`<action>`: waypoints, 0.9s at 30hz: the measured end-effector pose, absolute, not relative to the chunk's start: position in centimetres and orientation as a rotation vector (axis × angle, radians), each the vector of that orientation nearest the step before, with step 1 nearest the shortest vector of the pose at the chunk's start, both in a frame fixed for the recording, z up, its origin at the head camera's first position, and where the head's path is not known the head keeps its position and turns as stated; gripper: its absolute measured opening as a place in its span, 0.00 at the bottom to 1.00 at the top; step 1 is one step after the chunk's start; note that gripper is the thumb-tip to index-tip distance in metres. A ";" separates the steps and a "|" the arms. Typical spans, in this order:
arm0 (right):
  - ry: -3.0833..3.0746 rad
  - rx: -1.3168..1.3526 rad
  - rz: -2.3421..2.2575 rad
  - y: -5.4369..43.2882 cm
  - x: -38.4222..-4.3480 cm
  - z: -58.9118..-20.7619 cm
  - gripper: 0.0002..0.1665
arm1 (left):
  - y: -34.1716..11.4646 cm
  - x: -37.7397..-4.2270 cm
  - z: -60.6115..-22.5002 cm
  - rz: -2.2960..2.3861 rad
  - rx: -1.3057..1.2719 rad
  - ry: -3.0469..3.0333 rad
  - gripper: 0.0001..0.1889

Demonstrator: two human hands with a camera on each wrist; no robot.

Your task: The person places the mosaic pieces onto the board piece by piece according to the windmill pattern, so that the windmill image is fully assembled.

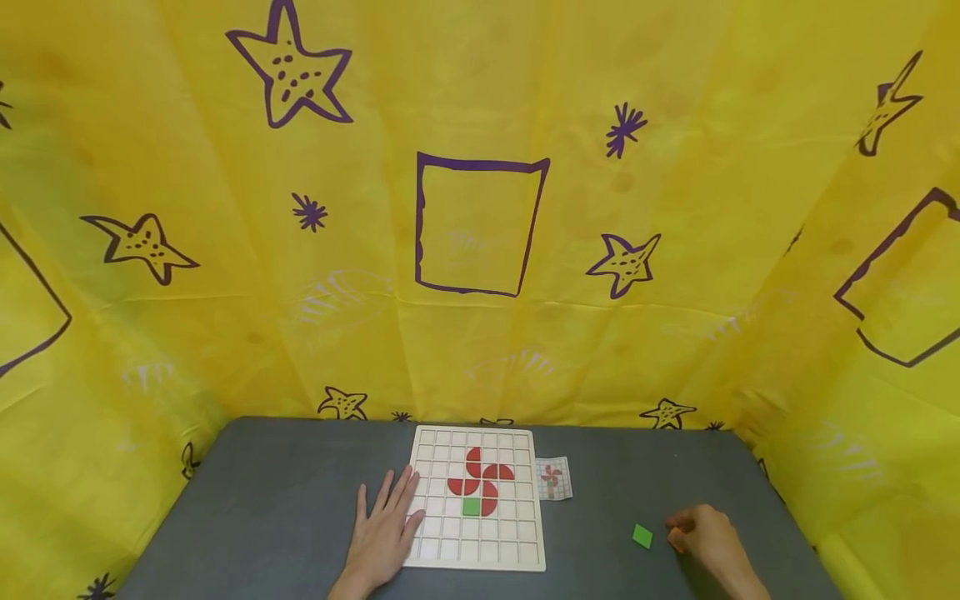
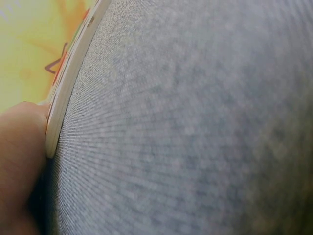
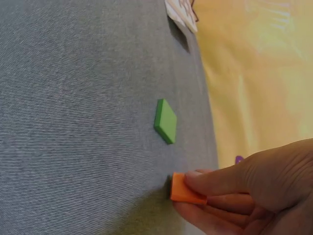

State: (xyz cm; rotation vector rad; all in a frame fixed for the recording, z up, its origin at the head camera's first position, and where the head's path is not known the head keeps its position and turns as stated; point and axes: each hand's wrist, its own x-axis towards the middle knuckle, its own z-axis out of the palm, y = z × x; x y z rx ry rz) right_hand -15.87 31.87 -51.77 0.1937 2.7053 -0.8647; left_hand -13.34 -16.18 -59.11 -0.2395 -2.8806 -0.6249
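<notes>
My left hand [image 1: 381, 531] lies with fingers spread along the left edge of a white grid board [image 1: 517, 533], its fingertips and thumb touching the rim. On the board several red quarter-round tiles [image 1: 488, 499] form a pinwheel, with a green square tile [image 1: 471, 506] set beneath its middle. Off to the right, my right hand [image 1: 708, 537] pinches an orange tile [image 3: 185, 190] between thumb and fingers, close to the table. A loose green tile [image 3: 166, 122] lies just left of that hand. In the left wrist view only the thumb [image 2: 22, 147] shows against the board's edge.
A small printed card [image 1: 553, 479] showing a similar pinwheel pattern lies against the board's right side. Grey cloth covers the table [image 1: 292, 467]. Yellow curtains [image 1: 480, 350] with purple drawings hang behind and on both sides.
</notes>
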 end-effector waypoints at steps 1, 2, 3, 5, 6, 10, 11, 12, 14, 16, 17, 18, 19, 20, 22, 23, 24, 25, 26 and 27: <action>2.709 0.195 -0.871 31.8 -15.8 -51.6 0.08 | -16.2 -13.4 -59.1 -0.624 -0.239 -2.881 0.30; 2.718 0.177 -0.869 31.8 -15.8 -51.5 0.08 | -16.2 -13.4 -59.1 -0.621 -0.238 -2.883 0.30; 2.735 0.174 -0.863 31.7 -15.8 -51.4 0.07 | -16.2 -13.4 -59.2 -0.622 -0.238 -2.885 0.30; 2.772 0.149 -0.838 31.5 -15.7 -51.2 0.07 | -16.2 -13.4 -59.2 -0.622 -0.239 -2.886 0.30; 2.791 0.135 -0.822 31.4 -15.7 -51.1 0.07 | -16.2 -13.4 -59.2 -0.621 -0.239 -2.887 0.30; 2.831 0.132 -0.793 31.0 -15.8 -50.7 0.07 | -16.2 -13.4 -59.3 -0.616 -0.243 -2.878 0.30; 2.837 0.139 -0.796 30.8 -15.9 -50.6 0.07 | -16.2 -13.4 -59.4 -0.615 -0.242 -2.873 0.30; 2.841 0.139 -0.802 30.7 -15.9 -50.5 0.07 | -16.2 -13.4 -59.4 -0.612 -0.241 -2.868 0.30; 2.837 0.150 -0.822 30.5 -16.0 -50.3 0.06 | -16.2 -13.4 -59.5 -0.612 -0.242 -2.857 0.30; 2.835 0.152 -0.850 30.3 -16.1 -50.1 0.06 | -16.2 -13.4 -59.6 -0.609 -0.242 -2.847 0.30; 2.828 0.164 -0.872 30.2 -16.1 -50.1 0.06 | -16.2 -13.4 -59.6 -0.607 -0.241 -2.847 0.30; 2.822 0.169 -0.891 30.1 -16.2 -50.0 0.06 | -16.2 -13.4 -59.5 -0.605 -0.240 -2.848 0.30; 2.816 0.171 -0.908 30.0 -16.2 -50.0 0.07 | -16.2 -13.4 -59.5 -0.605 -0.240 -2.850 0.30; 2.812 0.173 -0.923 29.9 -16.2 -50.0 0.07 | -16.2 -13.4 -59.5 -0.604 -0.240 -2.854 0.30; 2.812 0.180 -0.932 29.7 -16.2 -49.9 0.07 | -16.2 -13.4 -59.4 -0.603 -0.241 -2.864 0.30; 2.813 0.183 -0.930 29.6 -16.2 -49.9 0.07 | -16.2 -13.4 -59.4 -0.604 -0.240 -2.869 0.30; 2.819 0.183 -0.922 29.5 -16.3 -49.9 0.07 | -16.2 -13.4 -59.3 -0.606 -0.240 -2.872 0.30; 2.822 0.182 -0.914 29.5 -16.3 -49.9 0.07 | -16.2 -13.4 -59.3 -0.613 -0.240 -2.873 0.30; 2.823 0.188 -0.907 29.4 -16.3 -50.0 0.07 | -16.2 -13.4 -59.2 -0.618 -0.240 -2.873 0.30; 2.826 0.186 -0.900 29.3 -16.4 -50.0 0.07 | -16.2 -13.4 -59.1 -0.622 -0.241 -2.872 0.30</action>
